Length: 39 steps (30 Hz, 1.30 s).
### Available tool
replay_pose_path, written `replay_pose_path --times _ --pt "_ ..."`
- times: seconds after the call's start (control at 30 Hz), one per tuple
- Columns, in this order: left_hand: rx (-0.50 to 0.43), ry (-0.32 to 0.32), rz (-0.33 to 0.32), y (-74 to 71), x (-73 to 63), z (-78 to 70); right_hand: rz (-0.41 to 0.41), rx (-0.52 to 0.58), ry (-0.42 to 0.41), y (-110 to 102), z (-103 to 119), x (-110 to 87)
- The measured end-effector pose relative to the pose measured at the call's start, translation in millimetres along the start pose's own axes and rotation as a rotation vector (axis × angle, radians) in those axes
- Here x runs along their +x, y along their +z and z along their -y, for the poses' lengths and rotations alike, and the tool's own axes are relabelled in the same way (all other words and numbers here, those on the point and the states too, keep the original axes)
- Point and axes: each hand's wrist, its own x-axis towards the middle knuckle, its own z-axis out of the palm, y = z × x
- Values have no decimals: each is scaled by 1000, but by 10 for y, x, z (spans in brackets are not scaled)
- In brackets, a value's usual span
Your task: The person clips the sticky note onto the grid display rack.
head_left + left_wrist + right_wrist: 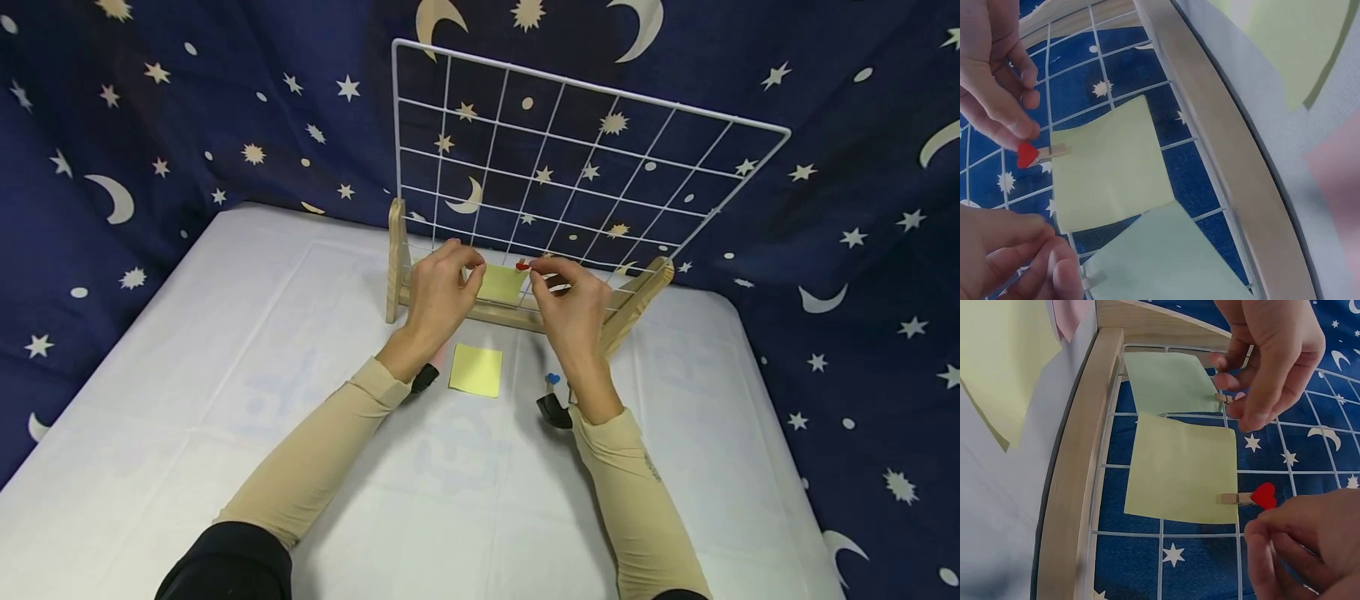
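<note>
A yellow sticky note (501,285) hangs on the lower part of a white wire grid (1239,470), with a small wooden clothespin (1229,499) bearing a red heart (1265,495) at its upper edge. My right hand (573,296) is beside this heart, thumb and fingertips right at its edge, not wrapped round it. My left hand (444,287) hovers near the note's other upper corner, fingers loosely bent with nothing seen between them. A pale green note (1169,381), pinned by another clothespin (1222,398), hangs next to the yellow one, close to the left fingertips.
Wooden feet (633,308) and a wooden bar (506,315) carry the tilted grid. On the white table (337,500) lie another yellow note (476,370), a pink note (440,357) partly behind the left wrist, and a blue-heart clothespin (552,379) by the right wrist. A starry curtain (262,108) hangs behind.
</note>
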Motion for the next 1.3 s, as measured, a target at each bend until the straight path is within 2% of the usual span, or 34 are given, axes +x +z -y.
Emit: replay_pose_path --times 0.13,0.23,0.47,0.7,0.8,1.07,1.3 --pt "-19 11 -21 -57 -29 -5 0 -24 8 -44 2 -45" --pt "-19 14 -13 -94 -82 15 9 -37 17 -62 -19 -88" --pt "-10 -13 59 -170 -257 134 36 -29 28 -106 -102 -182" --pt "59 -46 108 -361 -401 311 110 -21 22 -239 -286 -324" --pt "87 -67 164 -423 -451 398 112 -61 12 -354 -403 -389" --pt "146 -136 364 -546 -564 572 128 -101 57 -600 -645 -548" --pt "138 -162 476 -648 -650 706 137 -146 86 -723 -811 -693"
